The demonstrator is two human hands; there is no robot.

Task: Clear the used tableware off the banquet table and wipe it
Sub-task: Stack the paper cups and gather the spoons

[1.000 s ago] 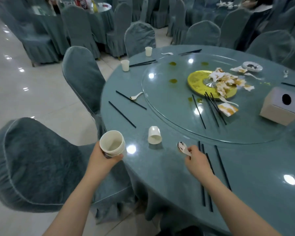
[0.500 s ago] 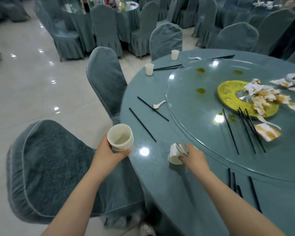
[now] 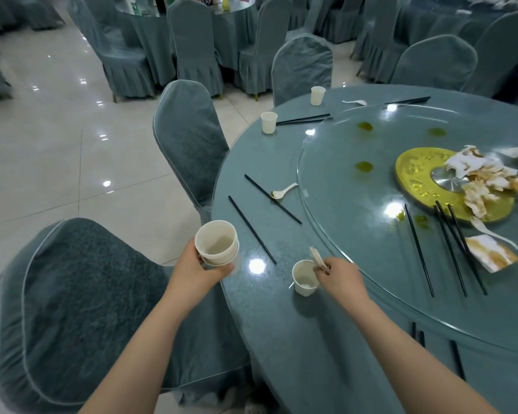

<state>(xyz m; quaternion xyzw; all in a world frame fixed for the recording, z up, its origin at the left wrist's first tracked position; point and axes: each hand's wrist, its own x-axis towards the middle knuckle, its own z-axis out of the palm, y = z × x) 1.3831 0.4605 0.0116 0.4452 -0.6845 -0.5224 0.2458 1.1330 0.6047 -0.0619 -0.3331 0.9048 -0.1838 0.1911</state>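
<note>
My left hand (image 3: 195, 268) grips a stack of white paper cups (image 3: 216, 243) just off the edge of the round teal banquet table (image 3: 311, 339). My right hand (image 3: 343, 277) holds a white plastic spoon (image 3: 317, 258) and pinches the rim of a small paper cup (image 3: 305, 277), which is tilted up off the table top. Black chopsticks (image 3: 251, 230) and another white spoon (image 3: 284, 191) lie further left. Two upright paper cups (image 3: 269, 122) (image 3: 317, 95) stand at the far edge.
A glass turntable (image 3: 371, 180) carries a yellow plate (image 3: 416, 177), crumpled dirty napkins (image 3: 479, 180), chopsticks (image 3: 450, 249) and oily spots. Covered chairs (image 3: 72, 309) (image 3: 189, 138) stand against the table's left side. Tiled floor (image 3: 57, 144) and other set tables lie beyond.
My right hand, keeping the spoon, moved left to the cup that lay on its side and has tipped it upright. My left hand kept its cup stack. The view swung left.
</note>
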